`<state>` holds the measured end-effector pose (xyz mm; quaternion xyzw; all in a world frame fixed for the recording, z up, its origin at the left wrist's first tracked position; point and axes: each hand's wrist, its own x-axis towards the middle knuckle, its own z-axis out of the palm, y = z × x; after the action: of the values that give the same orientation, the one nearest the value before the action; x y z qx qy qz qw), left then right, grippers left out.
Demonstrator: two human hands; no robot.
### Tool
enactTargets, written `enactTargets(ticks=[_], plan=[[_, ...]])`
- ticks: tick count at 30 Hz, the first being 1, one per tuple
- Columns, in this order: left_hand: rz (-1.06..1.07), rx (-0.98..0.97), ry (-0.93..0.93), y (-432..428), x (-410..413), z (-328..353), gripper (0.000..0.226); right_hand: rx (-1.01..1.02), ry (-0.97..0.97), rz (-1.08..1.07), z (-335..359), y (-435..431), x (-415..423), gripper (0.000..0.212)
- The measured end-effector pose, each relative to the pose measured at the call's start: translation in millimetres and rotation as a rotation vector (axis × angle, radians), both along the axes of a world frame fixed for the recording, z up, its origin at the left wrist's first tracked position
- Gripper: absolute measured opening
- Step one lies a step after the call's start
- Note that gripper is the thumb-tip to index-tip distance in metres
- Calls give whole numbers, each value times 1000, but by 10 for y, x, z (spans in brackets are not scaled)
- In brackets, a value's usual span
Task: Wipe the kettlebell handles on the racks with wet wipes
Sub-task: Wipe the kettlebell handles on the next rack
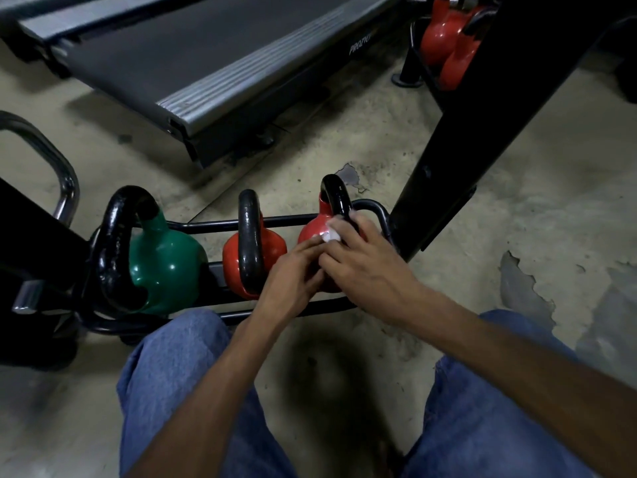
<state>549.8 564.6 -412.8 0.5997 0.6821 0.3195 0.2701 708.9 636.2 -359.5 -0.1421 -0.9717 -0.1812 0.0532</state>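
Treadmill (193, 63) fills the upper left, deck end close behind the low rack (213, 223). Black upright post (482, 132) slants down on the right and meets the floor just beside the rack's right end, so room on that side is tight. Concrete floor (379, 139) lies open between treadmill and post, and in front of the rack between the person's jeans-clad knees (172, 367). Chrome tube frame (65, 181) at the left edge. Rack holds three bells in a row: green kettlebell (162, 267) on the left, middle red kettlebell (272, 246), right red kettlebell (310, 232) against the rack's right end rail. More red kettlebells (444, 39) sit on another rack, top right. Both hands meet at the right red kettlebell. Right hand (362, 260) lies over the bell's body, fingers curled around the wet wipe (330, 235), pressing it at the base of the black handle (336, 194); the handle's loop stands clear above the fingers. Left hand (296, 274) comes in from the left, fingertips touching the wipe's edge; pinching or just touching, cannot tell.
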Motion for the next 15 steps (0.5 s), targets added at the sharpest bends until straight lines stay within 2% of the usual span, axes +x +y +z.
enactTargets(ticks=[4, 7, 9, 12, 15], plan=[[25, -23, 4, 8, 23, 17, 51, 149, -483, -82, 230, 49, -300, 30], [31, -21, -38, -7, 8, 27, 52, 191, -696, -86, 250, -83, -441, 25], [20, -9, -75, -28, 1, 3, 52, 176, -674, -51, 253, -95, -424, 21], [5, -9, -178, -34, -10, -39, 53, 89, -430, 49, 309, -55, -226, 22], [-2, -3, -69, 0, -16, -34, 50, -46, -128, 56, 254, -47, 55, 27]])
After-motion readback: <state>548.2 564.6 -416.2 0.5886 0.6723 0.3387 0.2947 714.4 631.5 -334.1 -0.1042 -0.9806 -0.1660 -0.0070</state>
